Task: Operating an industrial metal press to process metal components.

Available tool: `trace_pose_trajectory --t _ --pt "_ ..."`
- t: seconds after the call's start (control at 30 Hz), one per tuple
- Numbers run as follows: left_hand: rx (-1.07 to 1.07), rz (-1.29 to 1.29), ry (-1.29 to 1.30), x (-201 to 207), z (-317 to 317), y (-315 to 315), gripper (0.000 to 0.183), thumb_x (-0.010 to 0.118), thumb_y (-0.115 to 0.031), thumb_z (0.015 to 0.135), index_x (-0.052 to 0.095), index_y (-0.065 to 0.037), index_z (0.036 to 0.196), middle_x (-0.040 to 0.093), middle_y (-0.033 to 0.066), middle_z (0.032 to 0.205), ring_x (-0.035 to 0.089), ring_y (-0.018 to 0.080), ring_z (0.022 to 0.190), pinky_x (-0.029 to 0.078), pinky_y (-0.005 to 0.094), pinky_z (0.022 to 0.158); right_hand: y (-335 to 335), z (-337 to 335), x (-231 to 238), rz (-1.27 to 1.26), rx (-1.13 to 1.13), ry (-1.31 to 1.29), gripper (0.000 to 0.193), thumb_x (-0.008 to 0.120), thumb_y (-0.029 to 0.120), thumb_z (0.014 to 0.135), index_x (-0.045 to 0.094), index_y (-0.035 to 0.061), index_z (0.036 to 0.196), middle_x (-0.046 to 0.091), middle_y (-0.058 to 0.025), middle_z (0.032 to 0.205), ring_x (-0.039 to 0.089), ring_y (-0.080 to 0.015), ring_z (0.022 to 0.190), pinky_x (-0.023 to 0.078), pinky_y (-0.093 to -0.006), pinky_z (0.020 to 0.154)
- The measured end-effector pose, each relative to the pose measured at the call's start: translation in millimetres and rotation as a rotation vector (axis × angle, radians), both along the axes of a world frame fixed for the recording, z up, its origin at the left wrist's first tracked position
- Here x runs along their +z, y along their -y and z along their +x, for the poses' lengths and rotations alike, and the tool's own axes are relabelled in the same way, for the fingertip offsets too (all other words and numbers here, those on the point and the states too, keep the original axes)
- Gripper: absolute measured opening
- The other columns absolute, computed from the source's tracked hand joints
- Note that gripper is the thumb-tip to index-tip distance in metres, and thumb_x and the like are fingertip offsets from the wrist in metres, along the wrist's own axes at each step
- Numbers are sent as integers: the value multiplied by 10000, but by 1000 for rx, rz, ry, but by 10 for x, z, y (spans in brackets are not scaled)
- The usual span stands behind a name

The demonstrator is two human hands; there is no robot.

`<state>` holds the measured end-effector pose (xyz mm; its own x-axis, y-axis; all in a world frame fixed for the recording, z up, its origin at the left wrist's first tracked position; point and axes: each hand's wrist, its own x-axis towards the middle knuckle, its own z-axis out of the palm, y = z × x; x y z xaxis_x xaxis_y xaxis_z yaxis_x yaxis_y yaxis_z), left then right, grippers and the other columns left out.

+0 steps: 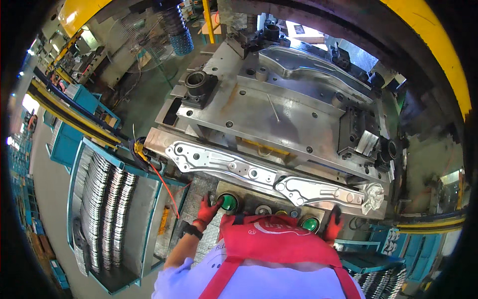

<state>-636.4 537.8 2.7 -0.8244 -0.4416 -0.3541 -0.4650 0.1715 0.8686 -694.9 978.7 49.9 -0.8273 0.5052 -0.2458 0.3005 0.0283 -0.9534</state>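
Observation:
My left hand (pixel 207 210), in a red glove with dark fingertips, has its fingers apart at the left edge of a green push button (pixel 228 202). Near a second green push button (pixel 309 224), on its right side, my right hand (pixel 334 225) wears a matching glove; its fingers point forward and hold nothing that I can see. Beyond both hands, two long stamped metal parts lie end to end on the front ledge: a left part (pixel 217 158) and a right part (pixel 318 191). They have holes and raised ribs.
A large steel die (pixel 279 107) fills the press, with a shaped metal form (pixel 313 67) at its back and a thin rod (pixel 273 107) on top. A crumpled rag or wrap (pixel 372 198) lies at the ledge's right end. Teal bins (pixel 149 219) of stacked parts stand left and right.

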Motion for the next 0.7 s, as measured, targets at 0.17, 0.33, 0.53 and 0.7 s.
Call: trace_pose_trajectory --t 0.17,0.33,0.53,0.7 --pt "-144 -186 161 -371 -11 -63 821 800 -337 611 391 49 1209 498 266 1177 503 348 1112 433 387 886 -382 497 -1434 123 239 445 1002 761 266 644 150 -2 1393 403 -222 1302 393 -305 1205 359 -382 975" --pt "-67 -137 186 -445 -63 -78 735 812 -298 599 431 23 1139 547 223 1129 541 325 1067 449 383 867 -403 583 -1714 281 236 268 1034 793 246 550 213 4 1371 390 -279 1273 377 -390 1188 341 -433 985" --pt "-14 94 107 -435 -25 -99 674 818 -222 605 463 3 1132 586 173 1083 573 279 1017 466 355 838 -240 558 -1538 456 174 196 892 774 98 527 334 32 1301 497 -181 1179 490 -298 1080 412 -400 920" --pt "-54 -64 93 -489 -48 -81 669 825 -238 601 482 3 1123 602 153 1055 585 247 991 469 348 831 -247 512 -1414 270 234 233 976 822 251 536 304 20 1331 430 -244 1237 421 -375 1143 363 -430 951"
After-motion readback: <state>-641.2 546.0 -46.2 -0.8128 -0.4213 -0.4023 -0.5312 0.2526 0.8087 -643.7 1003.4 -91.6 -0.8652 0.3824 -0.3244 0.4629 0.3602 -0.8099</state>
